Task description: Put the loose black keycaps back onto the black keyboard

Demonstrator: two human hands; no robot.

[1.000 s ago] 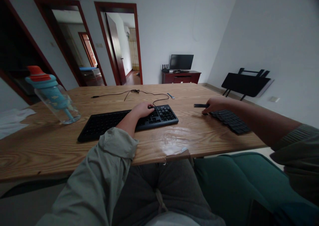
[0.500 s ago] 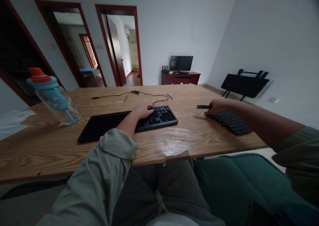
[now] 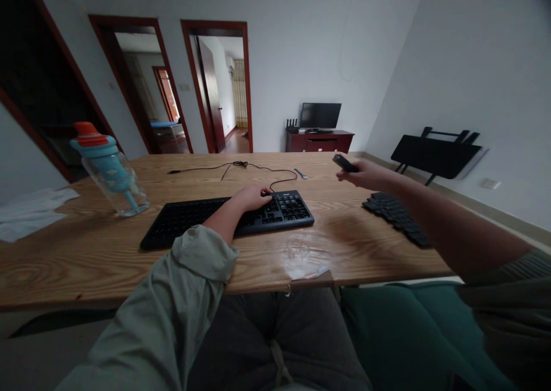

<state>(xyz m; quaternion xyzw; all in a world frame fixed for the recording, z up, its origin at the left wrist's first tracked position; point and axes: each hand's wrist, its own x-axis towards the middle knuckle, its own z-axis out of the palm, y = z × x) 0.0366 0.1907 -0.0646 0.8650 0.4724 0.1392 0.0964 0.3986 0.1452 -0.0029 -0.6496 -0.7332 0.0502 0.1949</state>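
the right hand (image 3: 365,174) is closed around a small dark tool (image 3: 343,162), lifted above the table (image 3: 86,253) near loose keycaps (image 3: 394,214); the left hand (image 3: 252,197) rests flat on the keyboard (image 3: 185,221), gripping nothing.

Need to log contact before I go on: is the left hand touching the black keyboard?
Touching. The head view shows the left hand resting on the keys of the black keyboard, no gap visible.

Left hand (image 3: 252,197) rests on a black keyboard (image 3: 228,219); right hand (image 3: 365,174) holds a dark stick (image 3: 344,162) above the wooden counter (image 3: 86,247).
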